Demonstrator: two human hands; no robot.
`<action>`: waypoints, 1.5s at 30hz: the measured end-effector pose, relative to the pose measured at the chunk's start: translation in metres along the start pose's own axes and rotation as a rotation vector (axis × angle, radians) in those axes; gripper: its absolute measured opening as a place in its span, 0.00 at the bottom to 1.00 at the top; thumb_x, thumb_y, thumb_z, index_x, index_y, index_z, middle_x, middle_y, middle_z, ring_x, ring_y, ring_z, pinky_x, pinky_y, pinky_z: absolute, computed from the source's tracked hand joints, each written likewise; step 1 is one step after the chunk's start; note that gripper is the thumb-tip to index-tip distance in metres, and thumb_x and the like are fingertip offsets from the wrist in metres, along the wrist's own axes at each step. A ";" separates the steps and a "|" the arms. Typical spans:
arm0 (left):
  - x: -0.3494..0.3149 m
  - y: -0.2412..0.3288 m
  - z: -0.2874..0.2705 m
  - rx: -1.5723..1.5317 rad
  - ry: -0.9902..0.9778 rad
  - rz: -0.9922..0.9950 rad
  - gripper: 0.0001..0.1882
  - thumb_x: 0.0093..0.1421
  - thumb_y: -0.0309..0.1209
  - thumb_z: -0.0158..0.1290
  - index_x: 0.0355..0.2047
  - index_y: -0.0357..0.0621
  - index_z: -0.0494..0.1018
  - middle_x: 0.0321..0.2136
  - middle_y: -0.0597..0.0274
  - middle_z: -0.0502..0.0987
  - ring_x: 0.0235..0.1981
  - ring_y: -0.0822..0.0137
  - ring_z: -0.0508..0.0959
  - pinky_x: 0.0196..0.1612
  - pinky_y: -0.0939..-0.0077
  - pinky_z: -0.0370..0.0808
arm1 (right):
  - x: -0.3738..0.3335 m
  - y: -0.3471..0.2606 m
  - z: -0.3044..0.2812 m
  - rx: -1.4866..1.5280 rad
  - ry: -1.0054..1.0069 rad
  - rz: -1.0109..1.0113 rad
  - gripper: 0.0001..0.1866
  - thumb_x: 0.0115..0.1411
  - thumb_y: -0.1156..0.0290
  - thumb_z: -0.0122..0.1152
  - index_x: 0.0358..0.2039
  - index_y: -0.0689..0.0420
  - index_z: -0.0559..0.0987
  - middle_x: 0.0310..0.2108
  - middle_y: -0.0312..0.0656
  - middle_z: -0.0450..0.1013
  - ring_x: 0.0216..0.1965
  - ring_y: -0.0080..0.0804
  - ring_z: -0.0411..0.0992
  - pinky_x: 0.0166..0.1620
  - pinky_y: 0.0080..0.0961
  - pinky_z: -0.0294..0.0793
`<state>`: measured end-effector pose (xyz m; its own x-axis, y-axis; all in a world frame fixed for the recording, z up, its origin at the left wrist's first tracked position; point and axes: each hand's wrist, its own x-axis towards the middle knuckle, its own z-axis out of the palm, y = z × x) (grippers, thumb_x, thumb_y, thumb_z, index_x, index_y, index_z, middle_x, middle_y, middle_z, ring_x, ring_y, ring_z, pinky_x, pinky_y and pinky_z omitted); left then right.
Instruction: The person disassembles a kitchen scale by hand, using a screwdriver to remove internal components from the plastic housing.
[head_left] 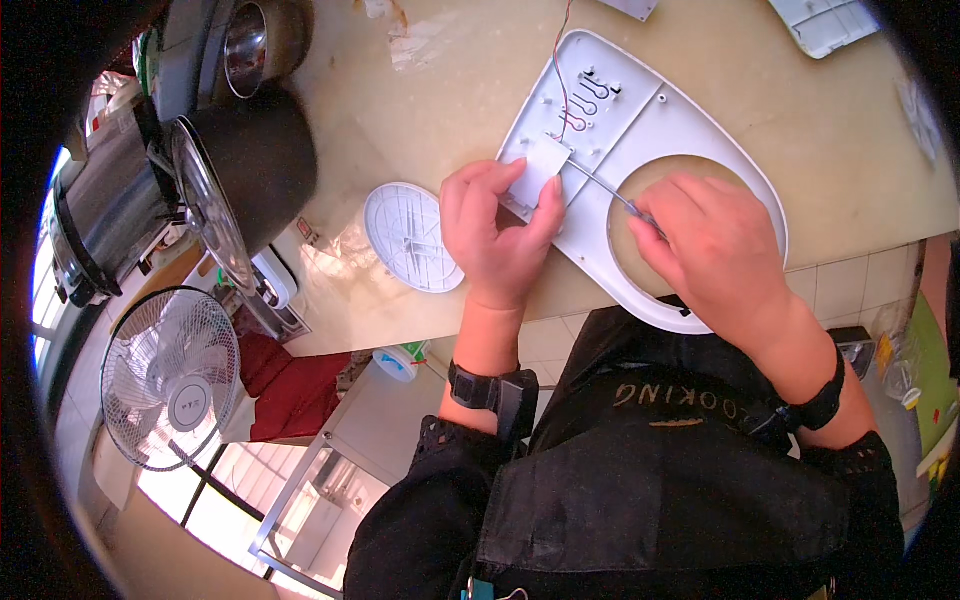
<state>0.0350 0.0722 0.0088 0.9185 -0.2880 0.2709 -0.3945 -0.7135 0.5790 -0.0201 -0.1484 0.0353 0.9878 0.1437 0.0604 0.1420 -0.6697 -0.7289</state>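
A white plastic housing point(700, 125) with a large round opening lies on the table, its ribbed inner side up. On its left part sits a small white rectangular box point(543, 168), with thin red and dark wires point(560, 80) running off past the top of the picture. My left hand point(492, 235) grips this box between thumb and fingers. In my right hand point(715, 250), above the round opening, is a screwdriver point(600, 184) with a thin metal shaft. Its tip reaches the box's right edge; whether it touches a screw there is too small to tell.
An oval white plastic cover point(412, 237) lies left of my left hand. White plastic parts point(825, 24) rest at the far right and top edge. Farther left stand a dark pot with a glass lid point(212, 200), a metal bowl point(246, 50) and a fan point(170, 380).
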 end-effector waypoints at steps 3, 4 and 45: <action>-0.001 0.000 0.001 0.004 0.004 0.003 0.19 0.45 0.27 0.73 0.37 0.39 0.79 0.36 0.53 0.77 0.36 0.58 0.78 0.38 0.69 0.76 | 0.001 -0.001 0.001 0.009 0.004 0.005 0.10 0.54 0.70 0.69 0.28 0.56 0.74 0.26 0.42 0.70 0.29 0.42 0.72 0.32 0.39 0.71; -0.001 0.000 0.001 0.008 0.006 0.009 0.19 0.45 0.27 0.73 0.37 0.39 0.79 0.35 0.53 0.77 0.36 0.58 0.78 0.38 0.69 0.76 | 0.001 -0.001 0.002 0.025 0.005 0.008 0.09 0.54 0.72 0.69 0.29 0.57 0.74 0.26 0.43 0.69 0.28 0.43 0.72 0.32 0.39 0.70; -0.007 0.006 0.004 0.011 0.052 -0.027 0.18 0.47 0.27 0.71 0.38 0.38 0.78 0.35 0.53 0.76 0.37 0.59 0.75 0.36 0.70 0.74 | 0.017 -0.011 0.004 -0.126 -0.205 0.087 0.11 0.58 0.63 0.67 0.31 0.55 0.76 0.27 0.42 0.74 0.30 0.44 0.77 0.32 0.40 0.74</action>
<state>0.0259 0.0675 0.0071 0.9260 -0.2356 0.2951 -0.3694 -0.7277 0.5780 -0.0049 -0.1353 0.0417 0.9647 0.2179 -0.1477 0.0769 -0.7699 -0.6335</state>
